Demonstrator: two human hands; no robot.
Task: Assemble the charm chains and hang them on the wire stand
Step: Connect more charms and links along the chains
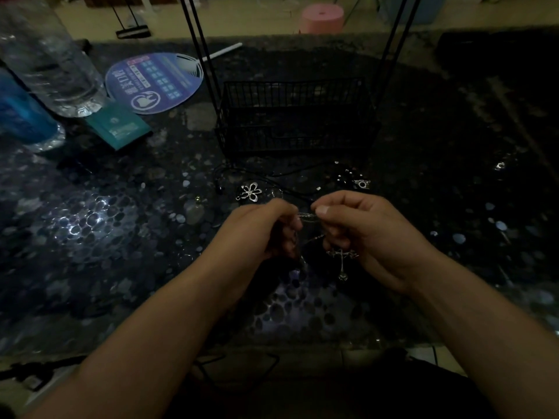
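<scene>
Hands [317,228] pinching crosswise chain [308,215]

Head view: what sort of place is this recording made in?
Probably a home or informal workspace, dimly lit, not a workshop. A pebble-patterned table holds a plastic water bottle, a printed hand fan and a black wire basket; a pink stool stands on the tiled floor beyond.
</scene>
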